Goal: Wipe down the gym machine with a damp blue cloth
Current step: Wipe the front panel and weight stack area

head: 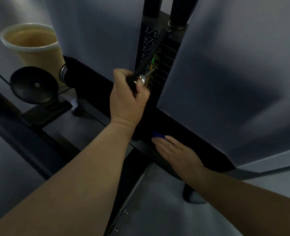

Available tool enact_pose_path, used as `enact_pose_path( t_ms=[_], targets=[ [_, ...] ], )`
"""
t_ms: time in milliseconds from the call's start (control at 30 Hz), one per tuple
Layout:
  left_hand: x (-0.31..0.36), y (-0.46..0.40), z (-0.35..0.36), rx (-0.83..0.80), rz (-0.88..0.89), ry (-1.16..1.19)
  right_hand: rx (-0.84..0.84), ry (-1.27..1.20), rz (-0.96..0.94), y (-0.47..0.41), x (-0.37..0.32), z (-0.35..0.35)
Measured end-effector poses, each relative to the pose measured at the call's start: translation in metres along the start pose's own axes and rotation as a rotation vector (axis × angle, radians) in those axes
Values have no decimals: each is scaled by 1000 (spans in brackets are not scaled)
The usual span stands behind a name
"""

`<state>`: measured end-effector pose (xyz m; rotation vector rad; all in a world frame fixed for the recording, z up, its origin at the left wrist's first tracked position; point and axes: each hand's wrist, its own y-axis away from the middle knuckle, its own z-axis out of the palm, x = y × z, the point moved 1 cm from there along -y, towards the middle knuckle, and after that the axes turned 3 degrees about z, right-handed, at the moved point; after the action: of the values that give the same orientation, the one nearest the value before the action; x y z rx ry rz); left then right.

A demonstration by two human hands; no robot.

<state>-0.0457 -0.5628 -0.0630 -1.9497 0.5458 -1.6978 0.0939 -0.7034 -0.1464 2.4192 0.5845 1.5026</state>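
Observation:
The gym machine's black weight stack [159, 53] stands between two grey shrouds. My left hand [129, 97] grips the black coiled cord [151, 60] and the knob of the metal selector pin [148, 75], whose shaft points into the stack. Lower down, my right hand [173, 150] lies flat with straight fingers on the black base frame [200, 150]. It presses the blue cloth [157, 135] against the frame. Only a small corner of the cloth shows past my fingertips.
A cream bucket [30, 46] stands at the upper left behind a black round knob [33, 85] on a bracket. A dark bar [25, 138] crosses at the left. The grey floor [166, 210] lies below, with a black machine foot [191, 195].

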Motion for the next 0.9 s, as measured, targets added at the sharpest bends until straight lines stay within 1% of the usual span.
enact_pose_path(
  t_ms=[100,233,333,400,433,533,567,600,633,667,700,733,767,800,833,900],
  targets=[
    [-2,-1,0,5,20,-4,-40,47,-48,-2,5,6],
    [-5,2,4,25,23,18,49,-62,25,-36,12,-12],
    [-6,3,4,16,45,4,14,-9,-69,-33,-16,1],
    [-7,2,3,5,55,-1,-57,61,-145,-25,-25,10],
    [-7,1,2,7,55,-4,-50,57,-143,-28,-22,12],
    [-9,1,4,26,33,10,127,-57,-37,-52,-4,2],
    [-9,1,4,39,29,14,86,-99,-34,-57,-1,-4],
    [-10,2,5,41,26,16,97,-144,-61,-60,-4,-5],
    [-10,2,5,32,28,16,75,-104,-99,-57,-7,-1],
    [-11,2,4,23,36,14,130,-47,-116,-51,-13,7],
    [-12,1,4,18,43,12,126,36,-125,-41,-17,12],
    [-13,1,4,16,45,8,54,58,-135,-25,-16,12],
    [-14,0,3,21,44,6,14,25,-87,-12,-14,12],
    [-14,0,4,29,38,9,29,-51,28,-3,-8,8],
    [-14,-1,4,43,35,10,96,-115,173,2,4,1],
    [-16,0,6,63,25,9,284,-133,406,-5,26,-14]
  ],
)
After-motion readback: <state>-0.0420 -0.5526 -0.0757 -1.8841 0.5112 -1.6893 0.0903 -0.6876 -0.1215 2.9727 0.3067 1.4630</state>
